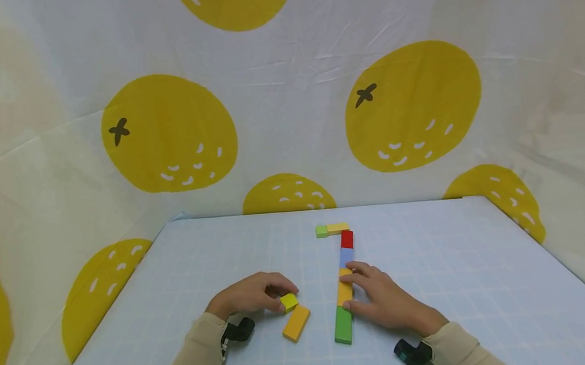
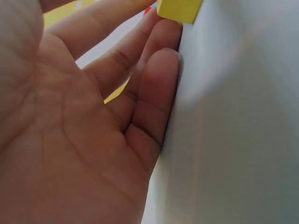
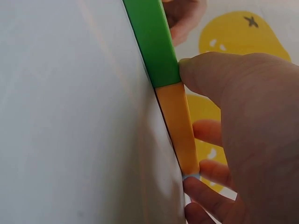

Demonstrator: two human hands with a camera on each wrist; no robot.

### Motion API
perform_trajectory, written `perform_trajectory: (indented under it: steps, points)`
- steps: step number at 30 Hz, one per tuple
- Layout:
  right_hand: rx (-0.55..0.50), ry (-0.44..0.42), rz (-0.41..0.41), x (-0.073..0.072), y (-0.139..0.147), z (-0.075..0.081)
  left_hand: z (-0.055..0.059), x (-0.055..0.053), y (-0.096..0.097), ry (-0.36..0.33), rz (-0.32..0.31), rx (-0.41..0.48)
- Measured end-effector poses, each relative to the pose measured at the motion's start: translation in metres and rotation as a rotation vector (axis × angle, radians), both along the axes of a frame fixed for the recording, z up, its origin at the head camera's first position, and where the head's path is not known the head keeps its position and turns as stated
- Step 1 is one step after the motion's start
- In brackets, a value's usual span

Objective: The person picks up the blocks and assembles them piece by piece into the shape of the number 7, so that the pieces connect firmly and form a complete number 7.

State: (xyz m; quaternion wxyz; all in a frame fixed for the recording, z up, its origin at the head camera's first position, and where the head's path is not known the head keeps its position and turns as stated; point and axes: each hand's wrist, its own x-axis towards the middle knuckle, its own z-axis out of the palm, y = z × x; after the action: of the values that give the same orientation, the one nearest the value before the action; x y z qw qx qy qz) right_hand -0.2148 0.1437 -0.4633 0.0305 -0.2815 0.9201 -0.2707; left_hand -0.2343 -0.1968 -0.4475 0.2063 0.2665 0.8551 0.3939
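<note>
My left hand (image 1: 252, 293) pinches a small yellow block (image 1: 289, 302) between thumb and fingers, low over the table. Just in front of it lies a loose orange block (image 1: 296, 323), set at a slant. Right of that runs a line of blocks: green (image 1: 343, 326) nearest, then orange (image 3: 177, 126), blue (image 1: 346, 256) and red (image 1: 347, 239). Along the right side of this line rests my right hand (image 1: 391, 305). Its thumb touches near the joint of green and orange, and its extended fingertips lie against the orange block and beside the blue one.
Beyond the red block, a pale yellow block (image 1: 337, 228) and a light green block (image 1: 321, 232) turn the line leftward. All lie on a table with a pale checked cloth (image 1: 431, 240). A fruit-printed curtain (image 1: 286, 108) hangs behind and at both sides.
</note>
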Motion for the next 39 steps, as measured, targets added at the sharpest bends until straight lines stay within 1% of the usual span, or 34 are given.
perform_trajectory:
  steps: [5,14,22,30,36,39]
  points:
    - [-0.009,-0.006,-0.001,0.001,0.000,0.001,-0.001,-0.001,0.001,0.035,-0.005,-0.035]
    - [-0.004,-0.016,-0.010,0.001,0.000,0.000,-0.001,0.001,0.005,0.028,0.023,-0.061]
    - [0.003,-0.007,-0.011,0.000,0.000,0.000,-0.004,0.000,0.005,0.025,0.071,-0.049]
    - [-0.001,0.013,0.001,0.000,0.000,0.000,-0.003,0.000,0.006,0.040,0.080,-0.020]
    - [0.004,-0.007,-0.014,0.000,0.000,0.000,-0.003,0.001,0.009,0.044,0.096,-0.018]
    - [-0.002,-0.007,-0.012,0.000,0.000,-0.001,-0.001,0.002,0.011,0.056,0.101,-0.020]
